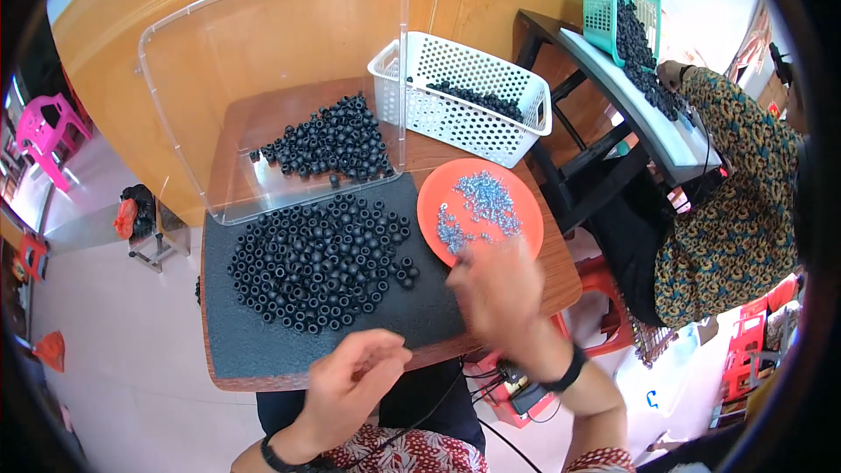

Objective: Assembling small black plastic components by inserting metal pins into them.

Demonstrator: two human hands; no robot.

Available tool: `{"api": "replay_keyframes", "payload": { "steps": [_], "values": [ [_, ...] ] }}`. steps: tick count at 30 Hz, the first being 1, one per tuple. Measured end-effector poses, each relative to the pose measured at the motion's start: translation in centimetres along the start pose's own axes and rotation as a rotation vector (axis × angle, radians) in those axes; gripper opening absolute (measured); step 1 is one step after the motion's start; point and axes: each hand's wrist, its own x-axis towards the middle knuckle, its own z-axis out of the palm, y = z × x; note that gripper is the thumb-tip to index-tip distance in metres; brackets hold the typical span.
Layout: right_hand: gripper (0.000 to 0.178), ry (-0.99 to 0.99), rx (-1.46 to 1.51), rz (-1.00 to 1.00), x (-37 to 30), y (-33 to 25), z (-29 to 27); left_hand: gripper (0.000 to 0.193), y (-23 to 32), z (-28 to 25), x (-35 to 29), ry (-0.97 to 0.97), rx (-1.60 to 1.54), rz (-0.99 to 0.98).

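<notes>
My left hand (357, 375) hovers at the near edge of a dark mat (263, 352), its fingers curled inward; whatever they hold, if anything, is hidden. A heap of small black round parts with holes (320, 263) lies on the mat just beyond it. My right hand (501, 289) is over the near rim of an orange plate (429, 201), its fingers smeared by motion. Small shiny silvery-blue metal pieces (486, 199) lie scattered on that plate.
A clear plastic bin (302, 35) with more black parts stands behind the mat. Beside it, a white perforated basket (477, 123) holds some too. At right, another person (727, 193) sits at a table with a green basket (600, 9). Cables hang below the near table edge.
</notes>
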Motion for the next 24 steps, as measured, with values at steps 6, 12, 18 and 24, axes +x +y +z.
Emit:
{"api": "replay_keyframes", "payload": {
  "steps": [6, 12, 18, 24],
  "values": [
    [0.02, 0.278, -0.191, 0.364, 10.4, 14.1, -0.3, 0.008, 11.2, -4.8, -11.0, -0.21, 0.557, 0.51],
    [0.021, 0.148, -0.345, 0.456, 12.2, 17.9, 1.1, 0.01, 17.8, 3.4, -0.4, 0.001, 0.848, 0.282],
    [0.014, 0.014, -0.016, 0.294, 5.8, 11.6, 2.3, 0.009, 11.0, -1.8, -4.8, 0.168, 0.657, 0.46],
    [0.01, 0.015, 0.474, 0.47, 3.1, 6.7, 0.9, 0.009, 11.9, -0.3, 0.0, 0.333, 0.488, 0.705]
  ]
}}
